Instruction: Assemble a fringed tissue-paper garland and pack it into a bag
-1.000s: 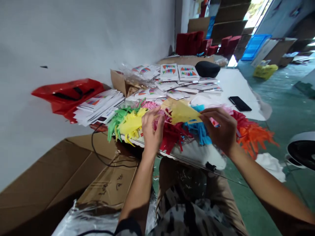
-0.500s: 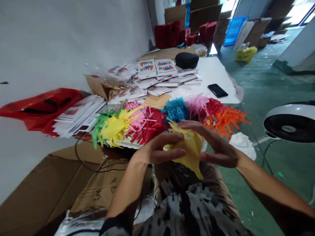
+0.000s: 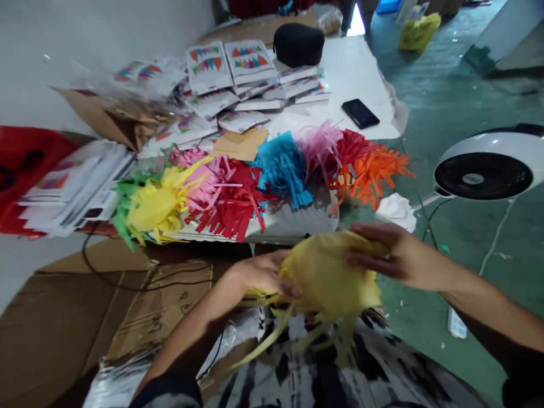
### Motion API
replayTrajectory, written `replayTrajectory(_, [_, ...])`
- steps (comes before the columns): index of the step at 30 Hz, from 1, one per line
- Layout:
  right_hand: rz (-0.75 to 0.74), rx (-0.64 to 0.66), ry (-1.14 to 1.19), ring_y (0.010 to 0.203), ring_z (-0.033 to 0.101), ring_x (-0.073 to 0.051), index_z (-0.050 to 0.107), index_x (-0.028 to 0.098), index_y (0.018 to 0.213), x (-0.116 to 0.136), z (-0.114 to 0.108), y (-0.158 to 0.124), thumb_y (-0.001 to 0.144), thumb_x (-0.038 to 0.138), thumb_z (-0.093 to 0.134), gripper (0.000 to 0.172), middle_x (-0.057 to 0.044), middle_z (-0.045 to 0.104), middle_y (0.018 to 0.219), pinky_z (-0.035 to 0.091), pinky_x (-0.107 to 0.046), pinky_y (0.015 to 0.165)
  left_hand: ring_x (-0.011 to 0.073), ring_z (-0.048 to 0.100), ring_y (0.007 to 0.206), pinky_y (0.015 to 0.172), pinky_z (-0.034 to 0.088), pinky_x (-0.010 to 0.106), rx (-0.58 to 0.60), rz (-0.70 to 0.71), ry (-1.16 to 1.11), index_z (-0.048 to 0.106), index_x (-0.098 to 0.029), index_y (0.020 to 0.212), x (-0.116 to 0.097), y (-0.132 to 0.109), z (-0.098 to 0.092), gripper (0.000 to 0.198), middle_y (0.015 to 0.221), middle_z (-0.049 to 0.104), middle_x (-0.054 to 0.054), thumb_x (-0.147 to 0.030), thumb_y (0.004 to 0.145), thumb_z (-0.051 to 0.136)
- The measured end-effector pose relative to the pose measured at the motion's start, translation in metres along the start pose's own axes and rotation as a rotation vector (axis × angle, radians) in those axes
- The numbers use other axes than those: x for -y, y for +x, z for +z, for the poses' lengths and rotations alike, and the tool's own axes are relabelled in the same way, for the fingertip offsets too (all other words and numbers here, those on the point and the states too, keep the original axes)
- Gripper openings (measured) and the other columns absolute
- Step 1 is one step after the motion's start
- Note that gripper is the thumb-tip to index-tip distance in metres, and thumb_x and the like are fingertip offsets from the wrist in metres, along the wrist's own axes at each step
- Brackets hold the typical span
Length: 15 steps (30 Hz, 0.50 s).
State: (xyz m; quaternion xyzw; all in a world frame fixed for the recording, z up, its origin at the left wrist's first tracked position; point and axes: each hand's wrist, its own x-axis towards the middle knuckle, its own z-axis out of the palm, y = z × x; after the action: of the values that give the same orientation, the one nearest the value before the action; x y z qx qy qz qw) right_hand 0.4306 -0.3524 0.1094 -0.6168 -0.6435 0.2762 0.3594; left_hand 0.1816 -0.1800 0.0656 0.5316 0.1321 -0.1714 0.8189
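Both hands hold a yellow fringed paper tassel (image 3: 327,277) over my lap, its cut strips hanging down. My left hand (image 3: 259,275) grips its left side with fingers closed on the paper. My right hand (image 3: 395,255) presses on its upper right edge, fingers laid over it. Just beyond, on the table's near edge, lie heaps of fringed paper: green and yellow (image 3: 148,207), pink and red (image 3: 225,198), blue (image 3: 283,167), orange (image 3: 365,170).
Stacks of printed bunting packets (image 3: 229,71) cover the white table (image 3: 352,73), with a black phone (image 3: 360,113) and a black case (image 3: 298,44). A cardboard box (image 3: 85,306) stands at the left. A white fan (image 3: 488,167) sits on the green floor at the right.
The yellow tassel came off the table pile down to my lap, held in both hands. The view tilted downward.
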Motion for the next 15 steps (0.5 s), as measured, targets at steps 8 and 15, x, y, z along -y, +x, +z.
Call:
replayTrajectory(8, [0.263,-0.091,-0.021,0.065,0.055,-0.016,0.063,0.023,0.086,-0.077,0.028,0.047,0.092,0.05,0.068,0.029,0.001,0.061,0.072,0.037,-0.03,0.054,0.0181,0.07,0.063,0.054,0.055,0.029,-0.731,0.167,0.636,0.062,-0.021,0.104,-0.018,-0.011,-0.066,0.051,0.083,0.067,0.003,-0.055,0.073,0.085])
replayTrajectory(15, [0.266,-0.149,-0.159,0.066,0.056,-0.016,0.064,0.023,0.089,-0.106,0.043,0.064,0.089,0.043,0.071,0.021,0.002,0.065,0.072,0.038,-0.031,0.059,0.0345,0.053,0.143,0.124,0.036,0.057,-1.082,0.522,1.398,0.057,-0.026,0.143,-0.023,-0.002,-0.023,0.064,0.143,0.064,0.011,-0.05,0.087,0.077])
